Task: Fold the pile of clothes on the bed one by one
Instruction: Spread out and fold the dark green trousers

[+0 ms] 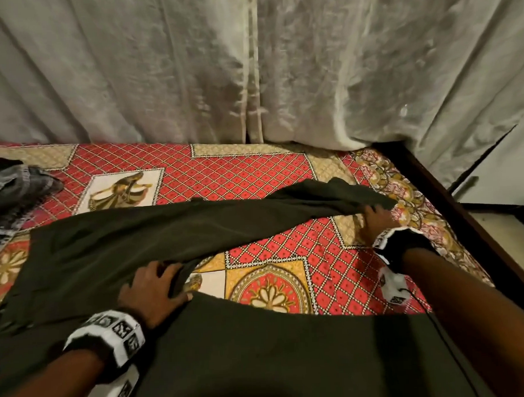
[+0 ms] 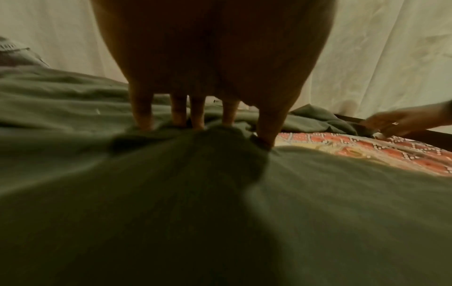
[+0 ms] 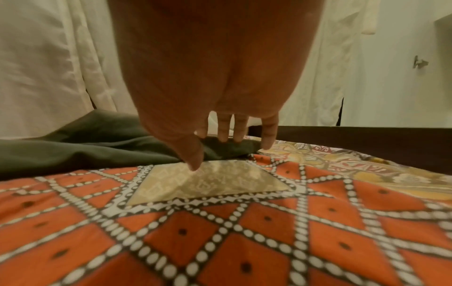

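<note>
A dark olive-green pair of cloth trousers (image 1: pixel 142 233) is spread across the red, gold and white patterned bedspread (image 1: pixel 229 175), one leg stretched toward the bed's right edge, the other lying along the near side beneath the forearms.

Left hand (image 1: pixel 152 285): laid palm down at the fork where the two legs meet. Fingers are seen spread and fairly straight, tips pressed into the cloth; in the left wrist view the fingertips (image 2: pixel 144 123) are planted on bunched fabric, thumb set at the cloth's edge just beside the bare bedspread. No curl round the fabric is seen; the hand is flat and pressing. Wrist is banded by a white strap with black square markers (image 1: pixel 110 331).

Right hand (image 1: pixel 376 220): reached out, arm extended toward the far right, at the cuff end of the stretched leg. In the right wrist view the fingers (image 3: pixel 238 133) are seen straight and pointed downward, three of the tips resting on the end of the dark cloth, the little finger down on the bedspread beside it, the thumb tip touching the beige patch of the spread just short of the cloth. The hand is held wide; nothing is enclosed by it.

A crumpled grey and black garment (image 1: pixel 11 191) is noted at the far left of the bed, apart from the trousers. Pale translucent curtains (image 1: pixel 249 64) hang behind the bed. A dark wooden bed frame (image 1: pixel 453 202) runs along the right side.
</note>
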